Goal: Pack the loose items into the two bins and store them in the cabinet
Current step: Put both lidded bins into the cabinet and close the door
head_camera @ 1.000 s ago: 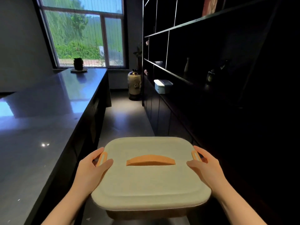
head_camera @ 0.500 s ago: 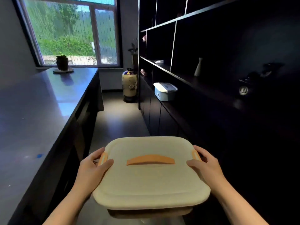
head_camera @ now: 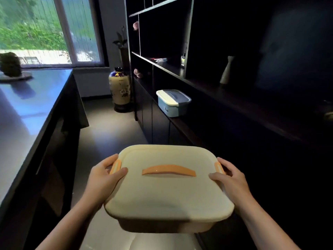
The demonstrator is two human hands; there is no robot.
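I carry a cream lidded bin [head_camera: 167, 193] with an orange top handle and orange side clasps, held level in front of me above the floor. My left hand [head_camera: 102, 179] grips its left side, thumb on the lid by the clasp. My right hand [head_camera: 231, 179] grips the right side the same way. A second bin [head_camera: 172, 102], light blue with a white lid, stands on the dark cabinet's [head_camera: 198, 112] lower ledge ahead on the right.
A long dark counter [head_camera: 27, 112] runs along the left, with a small potted plant [head_camera: 10, 64] at its far end. A painted floor vase [head_camera: 119, 89] stands at the aisle's end below the window. A pale bottle-shaped vase [head_camera: 226, 70] sits on a cabinet shelf.
The view has moved forward along the aisle and turned right toward the cabinet; the blue bin looks nearer. Both hands keep the same grip on the cream bin.
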